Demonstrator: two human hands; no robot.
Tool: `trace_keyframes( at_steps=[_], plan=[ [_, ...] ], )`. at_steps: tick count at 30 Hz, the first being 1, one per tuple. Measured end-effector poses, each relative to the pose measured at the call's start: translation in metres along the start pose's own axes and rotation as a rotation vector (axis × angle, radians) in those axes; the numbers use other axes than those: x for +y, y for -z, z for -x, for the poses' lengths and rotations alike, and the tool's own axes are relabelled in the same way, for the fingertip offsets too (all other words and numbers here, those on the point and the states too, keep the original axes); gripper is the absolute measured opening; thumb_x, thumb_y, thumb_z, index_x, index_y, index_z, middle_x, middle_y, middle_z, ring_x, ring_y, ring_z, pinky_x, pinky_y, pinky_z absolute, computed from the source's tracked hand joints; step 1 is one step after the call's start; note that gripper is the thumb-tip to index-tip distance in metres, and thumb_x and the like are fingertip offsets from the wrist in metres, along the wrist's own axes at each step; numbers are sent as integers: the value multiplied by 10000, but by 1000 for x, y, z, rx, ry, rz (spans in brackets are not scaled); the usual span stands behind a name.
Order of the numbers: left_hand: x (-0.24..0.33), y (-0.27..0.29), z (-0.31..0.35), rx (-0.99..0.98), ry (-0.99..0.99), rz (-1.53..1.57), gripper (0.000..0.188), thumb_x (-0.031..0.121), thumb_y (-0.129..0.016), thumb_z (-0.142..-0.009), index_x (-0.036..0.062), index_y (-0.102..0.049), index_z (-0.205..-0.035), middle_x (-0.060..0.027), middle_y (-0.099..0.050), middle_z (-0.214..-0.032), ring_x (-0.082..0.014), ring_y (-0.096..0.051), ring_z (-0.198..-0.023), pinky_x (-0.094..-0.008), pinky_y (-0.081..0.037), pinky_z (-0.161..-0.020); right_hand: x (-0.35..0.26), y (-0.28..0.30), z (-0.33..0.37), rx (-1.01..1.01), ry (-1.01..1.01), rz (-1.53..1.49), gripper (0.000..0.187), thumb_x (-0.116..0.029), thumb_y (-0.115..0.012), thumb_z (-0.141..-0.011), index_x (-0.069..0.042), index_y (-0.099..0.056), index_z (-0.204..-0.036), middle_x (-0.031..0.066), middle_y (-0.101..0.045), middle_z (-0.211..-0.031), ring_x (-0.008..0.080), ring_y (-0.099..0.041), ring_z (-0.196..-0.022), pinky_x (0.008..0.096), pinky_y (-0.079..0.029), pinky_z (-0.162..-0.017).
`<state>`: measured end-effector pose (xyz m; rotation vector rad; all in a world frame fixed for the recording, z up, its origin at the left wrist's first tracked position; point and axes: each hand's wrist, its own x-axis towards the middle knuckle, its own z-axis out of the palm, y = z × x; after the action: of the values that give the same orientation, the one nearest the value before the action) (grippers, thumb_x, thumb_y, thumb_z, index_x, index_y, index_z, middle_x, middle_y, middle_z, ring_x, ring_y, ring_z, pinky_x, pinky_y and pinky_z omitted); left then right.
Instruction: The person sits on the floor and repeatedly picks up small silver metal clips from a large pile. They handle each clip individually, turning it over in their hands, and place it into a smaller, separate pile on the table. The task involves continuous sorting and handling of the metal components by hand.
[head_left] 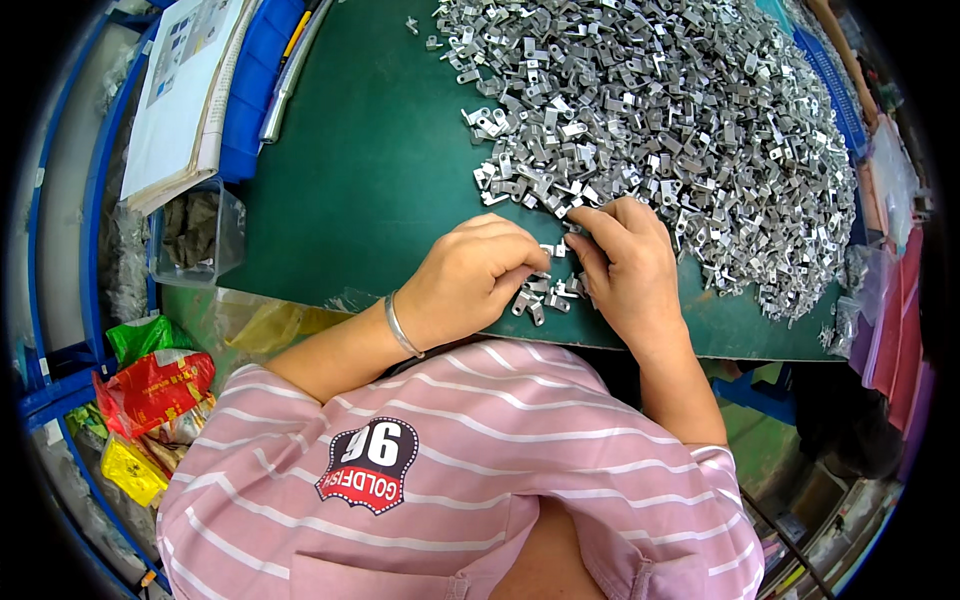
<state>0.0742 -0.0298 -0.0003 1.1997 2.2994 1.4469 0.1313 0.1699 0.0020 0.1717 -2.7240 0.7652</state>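
A large heap of small silver metal brackets (pixel 640 110), bent and with holes, covers the right part of the green table (pixel 350 180). My right hand (pixel 632 262) is at the near edge of the heap, thumb and forefinger closing on a small metal bracket. Facing it, my left hand (pixel 475 270) has curled fingers pinched together low over the table; what they hold, if anything, is too small to make out. Several loose brackets (pixel 540 300) lie between my hands near the table's front edge. A silver bangle (pixel 402 325) circles my left wrist.
At the back left are a blue tray (pixel 262 80) and an open stack of papers (pixel 185 95). A clear plastic bin (pixel 228 235) with dark cloth is beside the table's left edge. Colourful packets (pixel 155 395) lie below, next to a blue rack (pixel 95 200).
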Motion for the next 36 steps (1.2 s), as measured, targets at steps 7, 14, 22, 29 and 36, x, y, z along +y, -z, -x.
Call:
trace_keyframes(
  at_steps=[7,14,22,29,36],
  plan=[
    [2,-12,-7,72,-76,-140,193,44,-734,-773,33,-671,-955,-112,-640,-980,-281,-626,-890,-365,-497,-795,4,-5,3,76,20,-132,124,-11,-688,-801,-39,-653,-917,105,-636,-892,308,-609,-797,397,-477,-698],
    [-2,-19,-11,27,-70,-215,145,67,-729,-755,51,-654,-879,-79,-610,-876,-281,-593,-807,-384,-481,-745,21,16,10,-40,-570,-1334,141,26,-592,-923,45,-618,-1060,147,-689,-1014,166,-673,-837,248,-555,-683],
    [0,-20,-12,106,-131,-71,146,-7,-695,-734,48,-651,-862,-75,-650,-839,-269,-611,-787,-371,-486,-731,21,15,19,-60,-551,-1418,118,41,-615,-894,34,-635,-1010,155,-696,-1010,193,-677,-854,284,-564,-728],
    [1,-16,-4,13,-197,-65,134,3,-712,-742,64,-657,-847,-60,-670,-857,-251,-617,-777,-364,-484,-721,8,21,12,-57,31,-418,165,99,-645,-778,-14,-677,-893,109,-699,-912,271,-663,-828,341,-522,-747],
    [-2,-17,-9,40,-158,5,111,15,-716,-752,55,-664,-841,-67,-681,-852,-238,-640,-783,-344,-494,-733,27,11,-18,153,73,176,192,50,-669,-775,-16,-657,-955,132,-600,-921,334,-566,-850,419,-464,-735]
  ],
)
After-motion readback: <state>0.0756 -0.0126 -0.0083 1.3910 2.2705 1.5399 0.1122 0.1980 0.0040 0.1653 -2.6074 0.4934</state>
